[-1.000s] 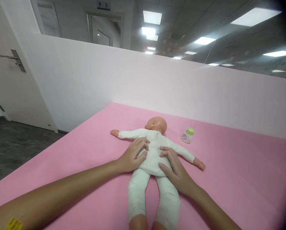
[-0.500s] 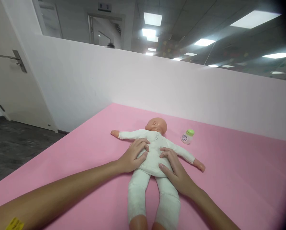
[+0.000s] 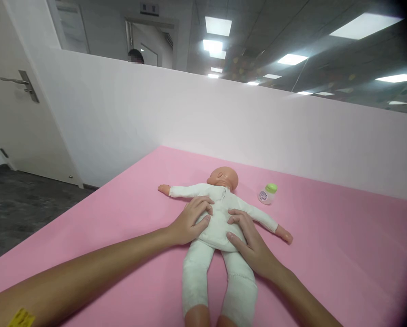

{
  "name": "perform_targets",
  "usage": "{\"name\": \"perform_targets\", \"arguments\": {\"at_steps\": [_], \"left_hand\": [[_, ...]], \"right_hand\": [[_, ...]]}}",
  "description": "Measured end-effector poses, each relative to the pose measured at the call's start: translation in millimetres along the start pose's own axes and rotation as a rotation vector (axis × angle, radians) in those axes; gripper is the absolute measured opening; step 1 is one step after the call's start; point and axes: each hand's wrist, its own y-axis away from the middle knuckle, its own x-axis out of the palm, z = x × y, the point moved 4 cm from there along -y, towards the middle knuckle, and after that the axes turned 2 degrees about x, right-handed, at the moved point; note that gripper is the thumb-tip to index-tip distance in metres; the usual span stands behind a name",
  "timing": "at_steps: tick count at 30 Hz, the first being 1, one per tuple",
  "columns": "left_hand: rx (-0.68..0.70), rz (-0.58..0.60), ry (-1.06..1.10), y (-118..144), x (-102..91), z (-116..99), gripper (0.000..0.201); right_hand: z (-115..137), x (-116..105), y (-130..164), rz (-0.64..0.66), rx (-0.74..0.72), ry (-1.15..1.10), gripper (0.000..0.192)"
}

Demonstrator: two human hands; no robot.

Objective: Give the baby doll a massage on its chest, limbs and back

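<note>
A baby doll [image 3: 220, 227] with a white cloth body lies stretched out on a pink tabletop, its bald head [image 3: 228, 176] turned to the left. Both its arms are spread, and its legs point toward me. My left hand [image 3: 191, 220] rests on the left side of the doll's torso, fingers bent and thumb apart. On the torso's right side lies my right hand [image 3: 249, 240], its fingertips touching the cloth and its thumb held away. A gap of white cloth shows between the two hands. Neither hand encloses anything.
A small clear jar with a green lid [image 3: 267, 194] stands right of the doll's head. The pink tabletop [image 3: 121, 200] meets a low white partition [image 3: 258, 122] behind. At left is a door [image 3: 33, 113]; beyond the partition, the top of a person's head [image 3: 135, 56] shows.
My hands and the doll look the same as before. Beyond the partition, the person's head has moved left and shows more. The view has shifted very slightly.
</note>
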Motion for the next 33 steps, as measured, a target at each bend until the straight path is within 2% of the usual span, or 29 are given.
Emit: {"name": "perform_targets", "arguments": {"at_steps": [33], "left_hand": [[0.006, 0.003, 0.025, 0.8, 0.1, -1.0, 0.011]], "right_hand": [[-2.0, -0.5, -0.6, 0.015, 0.011, -0.011, 0.024]]}}
